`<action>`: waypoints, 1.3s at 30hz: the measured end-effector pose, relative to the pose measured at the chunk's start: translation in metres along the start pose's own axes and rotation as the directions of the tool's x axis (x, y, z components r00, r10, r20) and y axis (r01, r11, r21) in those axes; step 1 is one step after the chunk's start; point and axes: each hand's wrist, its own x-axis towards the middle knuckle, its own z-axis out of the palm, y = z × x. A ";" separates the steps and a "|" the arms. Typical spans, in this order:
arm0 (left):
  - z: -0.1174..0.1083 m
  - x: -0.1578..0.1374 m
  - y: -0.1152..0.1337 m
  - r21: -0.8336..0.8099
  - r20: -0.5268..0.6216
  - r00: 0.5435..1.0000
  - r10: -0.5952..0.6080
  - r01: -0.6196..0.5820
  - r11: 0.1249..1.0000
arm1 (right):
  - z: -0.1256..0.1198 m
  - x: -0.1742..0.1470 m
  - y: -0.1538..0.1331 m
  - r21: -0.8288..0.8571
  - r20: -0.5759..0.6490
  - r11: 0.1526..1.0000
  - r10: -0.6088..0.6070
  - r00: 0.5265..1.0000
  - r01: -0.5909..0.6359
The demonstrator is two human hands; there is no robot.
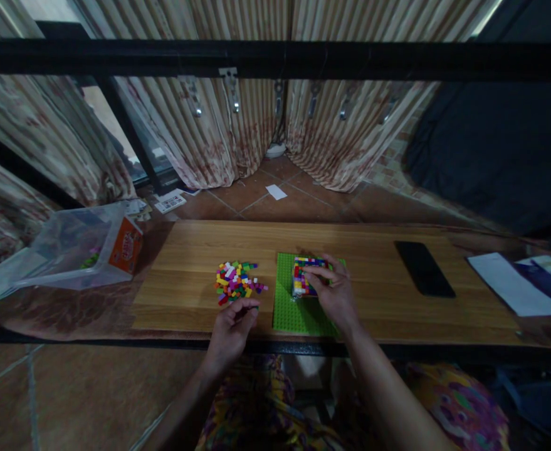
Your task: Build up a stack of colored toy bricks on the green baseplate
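My left hand point(234, 324) is in front of a pile of small coloured toy bricks point(234, 283), its thumb and forefinger pinched on a small dark green brick point(255, 307). My right hand point(334, 285) reaches over a built block of multicoloured bricks point(298, 285). Its forefinger and thumb stretch across the top of this block, and the other fingers lie near its far right corner. Part of the block is covered by the hand. Beneath it lies a green studded baseplate point(284, 313).
The wooden board point(185, 244) carries a black phone-like slab point(424, 268) on the right. White paper point(513, 283) lies beyond it. At the left stands a clear plastic box point(73, 250) with an orange label. A dark bar point(275, 59) crosses in front of the curtains.
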 end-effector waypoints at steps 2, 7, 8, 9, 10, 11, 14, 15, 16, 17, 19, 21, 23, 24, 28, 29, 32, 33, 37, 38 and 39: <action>0.000 0.001 -0.001 0.002 -0.001 1.000 0.006 -0.006 1.000 | 0.002 0.001 0.002 0.011 0.008 1.000 0.021 1.000 -0.021; 0.002 0.003 -0.004 -0.010 -0.005 1.000 0.019 -0.019 1.000 | 0.005 0.005 0.006 0.157 0.031 0.980 0.120 0.992 -0.124; 0.002 0.003 -0.004 -0.013 -0.004 1.000 0.019 -0.019 1.000 | 0.005 0.006 0.006 0.199 0.045 0.967 0.151 0.987 -0.157; 0.002 0.004 -0.004 -0.015 0.001 1.000 0.017 -0.017 1.000 | 0.005 0.007 0.006 0.237 0.058 0.953 0.183 0.981 -0.191; 0.002 0.004 -0.004 -0.016 0.004 1.000 0.017 -0.017 1.000 | 0.006 0.007 0.006 0.268 0.070 0.937 0.212 0.975 -0.223; 0.002 0.004 -0.004 -0.017 0.004 1.000 0.017 -0.017 1.000 | 0.006 0.008 0.006 0.290 0.081 0.924 0.235 0.969 -0.248; 0.003 0.004 -0.006 -0.012 0.002 1.000 0.015 -0.015 1.000 | 0.006 0.010 0.006 0.310 0.087 0.907 0.270 0.959 -0.284; 0.003 0.004 -0.006 -0.009 0.000 1.000 0.013 -0.013 1.000 | 0.006 0.011 0.005 0.307 0.085 0.908 0.273 0.958 -0.286; 0.003 0.004 -0.007 -0.007 -0.001 1.000 0.011 -0.011 1.000 | 0.006 0.012 0.005 0.302 0.084 0.909 0.274 0.958 -0.286; 0.004 0.004 -0.007 -0.007 0.002 1.000 0.007 -0.007 1.000 | 0.006 0.012 0.005 0.297 0.082 0.911 0.275 0.958 -0.287; 0.005 0.004 -0.008 -0.014 0.004 1.000 0.002 -0.002 1.000 | 0.006 0.014 0.004 0.289 0.076 0.912 0.280 0.957 -0.290; 0.006 0.004 -0.007 -0.020 0.006 1.000 0.001 -0.001 1.000 | 0.007 0.015 0.003 0.282 0.073 0.914 0.284 0.956 -0.293; 0.006 0.004 -0.007 -0.015 0.008 1.000 0.003 -0.003 1.000 | 0.007 0.016 0.002 0.276 0.073 0.915 0.286 0.956 -0.295; 0.006 0.004 -0.007 -0.010 0.009 1.000 0.005 -0.005 1.000 | 0.007 0.016 0.002 0.273 0.074 0.915 0.286 0.955 -0.296; 0.007 0.005 -0.008 0.005 0.014 1.000 0.016 -0.016 1.000 | 0.008 0.016 0.003 0.264 0.078 0.917 0.290 0.954 -0.300; 0.008 0.006 -0.008 0.006 0.016 1.000 0.017 -0.017 1.000 | 0.008 0.016 0.003 0.262 0.076 0.918 0.290 0.954 -0.299; 0.012 0.006 -0.009 0.003 0.023 1.000 0.012 -0.012 1.000 | 0.011 0.016 0.004 0.253 0.065 0.922 0.286 0.956 -0.293; 0.014 0.006 -0.008 0.003 0.027 1.000 0.015 -0.015 1.000 | 0.011 0.016 0.004 0.248 0.060 0.925 0.283 0.957 -0.289; 0.021 0.005 0.000 0.018 0.060 0.994 0.089 -0.091 0.996 | 0.008 0.016 0.001 0.218 0.029 0.943 0.252 0.967 -0.252; 0.022 0.004 0.002 0.022 0.067 0.991 0.115 -0.117 0.993 | 0.006 0.015 -0.001 0.206 0.006 0.950 0.238 0.971 -0.234; 0.023 0.003 0.005 0.027 0.072 0.988 0.137 -0.139 0.990 | 0.003 0.012 -0.004 0.188 -0.026 0.960 0.214 0.976 -0.205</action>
